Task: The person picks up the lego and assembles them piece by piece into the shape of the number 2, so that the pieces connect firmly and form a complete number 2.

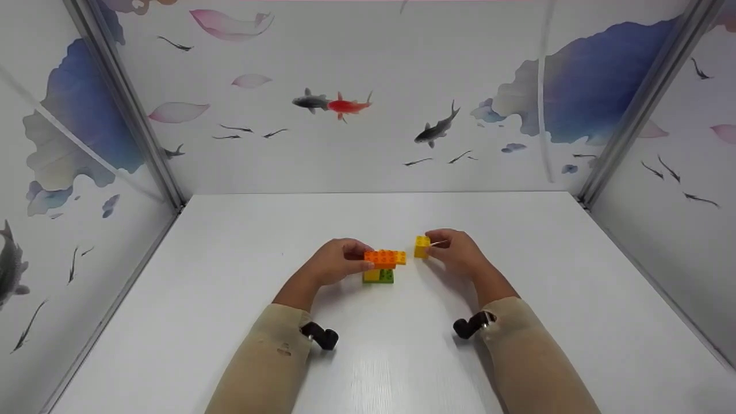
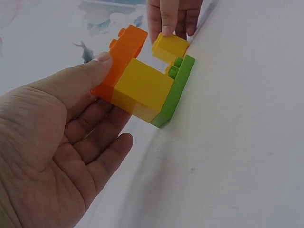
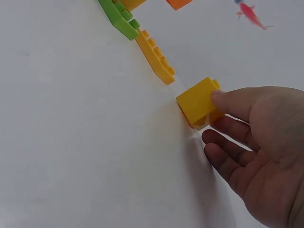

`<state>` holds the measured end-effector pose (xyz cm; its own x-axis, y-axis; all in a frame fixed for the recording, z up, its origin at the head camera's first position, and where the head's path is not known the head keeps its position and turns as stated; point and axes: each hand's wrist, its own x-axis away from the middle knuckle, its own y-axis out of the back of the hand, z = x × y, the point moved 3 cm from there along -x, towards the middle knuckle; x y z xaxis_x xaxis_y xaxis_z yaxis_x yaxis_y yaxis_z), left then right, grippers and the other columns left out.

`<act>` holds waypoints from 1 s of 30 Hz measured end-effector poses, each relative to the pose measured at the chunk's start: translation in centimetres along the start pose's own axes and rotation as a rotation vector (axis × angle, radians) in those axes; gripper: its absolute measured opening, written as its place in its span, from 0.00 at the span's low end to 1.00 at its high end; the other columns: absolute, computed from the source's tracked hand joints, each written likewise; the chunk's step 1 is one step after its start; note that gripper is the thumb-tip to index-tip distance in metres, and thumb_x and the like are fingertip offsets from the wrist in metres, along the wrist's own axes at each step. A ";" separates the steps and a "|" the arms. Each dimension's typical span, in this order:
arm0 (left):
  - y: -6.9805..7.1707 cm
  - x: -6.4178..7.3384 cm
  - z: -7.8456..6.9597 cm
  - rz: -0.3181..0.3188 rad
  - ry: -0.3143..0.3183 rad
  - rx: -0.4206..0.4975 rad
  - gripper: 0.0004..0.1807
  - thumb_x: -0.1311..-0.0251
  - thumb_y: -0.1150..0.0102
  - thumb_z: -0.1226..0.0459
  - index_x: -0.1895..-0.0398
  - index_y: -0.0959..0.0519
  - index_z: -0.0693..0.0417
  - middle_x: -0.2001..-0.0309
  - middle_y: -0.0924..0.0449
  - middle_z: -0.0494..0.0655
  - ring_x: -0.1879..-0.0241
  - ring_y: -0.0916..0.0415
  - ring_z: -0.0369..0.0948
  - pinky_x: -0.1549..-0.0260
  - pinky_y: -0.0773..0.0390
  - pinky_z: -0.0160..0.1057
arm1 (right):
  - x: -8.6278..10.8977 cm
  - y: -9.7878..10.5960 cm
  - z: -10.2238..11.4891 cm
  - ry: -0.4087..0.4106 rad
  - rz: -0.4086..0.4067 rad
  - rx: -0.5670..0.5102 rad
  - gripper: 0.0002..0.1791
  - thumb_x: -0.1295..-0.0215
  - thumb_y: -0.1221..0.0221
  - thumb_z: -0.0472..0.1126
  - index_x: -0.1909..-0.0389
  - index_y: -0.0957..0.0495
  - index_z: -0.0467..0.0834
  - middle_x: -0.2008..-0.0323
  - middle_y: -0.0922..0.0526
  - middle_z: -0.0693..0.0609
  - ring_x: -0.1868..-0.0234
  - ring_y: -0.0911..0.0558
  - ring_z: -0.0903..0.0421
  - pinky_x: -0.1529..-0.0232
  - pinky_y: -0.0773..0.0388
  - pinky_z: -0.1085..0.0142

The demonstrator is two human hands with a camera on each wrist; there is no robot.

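Between its thumb and fingers, my left hand (image 1: pixel 333 261) pinches an orange brick (image 1: pixel 379 260). That brick sits on a yellow block (image 2: pixel 142 90), which stands on one end of a green brick (image 2: pixel 176 92) with bare studs at its other end. A flat yellow-orange brick (image 3: pixel 156 58) lies lengthwise just beyond the green one in the right wrist view. To the right, my right hand (image 1: pixel 457 253) pinches a taller yellow brick (image 3: pixel 197 102) by thumb and fingertips, close over the table. A small gap separates it from the flat brick in the head view.
The white table (image 1: pixel 379 356) meets a back wall (image 1: pixel 368 161) printed with fish and petals. Side walls with metal posts (image 1: pixel 129 103) rise at left and right. Black camera mounts (image 1: pixel 319 336) stick out from both sleeves over the table.
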<state>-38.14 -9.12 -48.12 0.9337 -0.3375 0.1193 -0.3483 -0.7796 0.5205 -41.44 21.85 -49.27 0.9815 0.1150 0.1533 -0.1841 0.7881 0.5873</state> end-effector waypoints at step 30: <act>-0.1 0.1 -0.3 -0.012 0.029 -0.019 0.17 0.35 0.25 0.49 0.46 0.13 0.35 0.45 0.14 0.37 0.44 0.19 0.42 0.34 0.19 0.48 | 2.1 0.4 4.8 0.087 -0.026 -0.083 0.23 0.26 0.33 0.49 0.32 0.20 0.54 0.36 0.16 0.50 0.35 0.18 0.48 0.30 0.20 0.51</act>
<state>-38.02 -8.89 -47.93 0.9399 -0.3127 0.1370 -0.3356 -0.7733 0.5379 -39.71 19.47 -44.88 0.9874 0.1429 0.0674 -0.1570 0.8385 0.5218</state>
